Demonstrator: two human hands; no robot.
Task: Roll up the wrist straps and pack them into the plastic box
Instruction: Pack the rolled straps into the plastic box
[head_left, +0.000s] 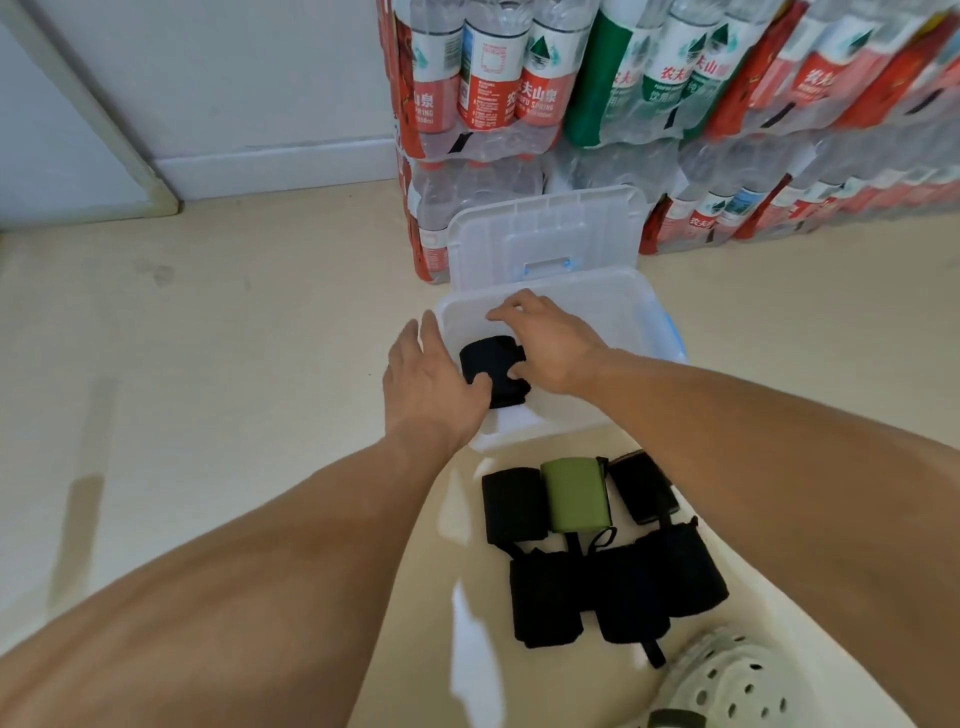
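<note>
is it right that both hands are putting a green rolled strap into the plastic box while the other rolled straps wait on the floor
Not quite: in the head view the strap that the left hand and right hand hold in the plastic box is black. The one green strap lies on the floor among the other rolled straps.

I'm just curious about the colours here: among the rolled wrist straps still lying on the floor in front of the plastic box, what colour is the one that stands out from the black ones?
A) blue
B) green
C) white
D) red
B: one green rolled strap lies on the floor between a black strap and another black strap, just in front of the plastic box; the other rolls there are black.
</note>
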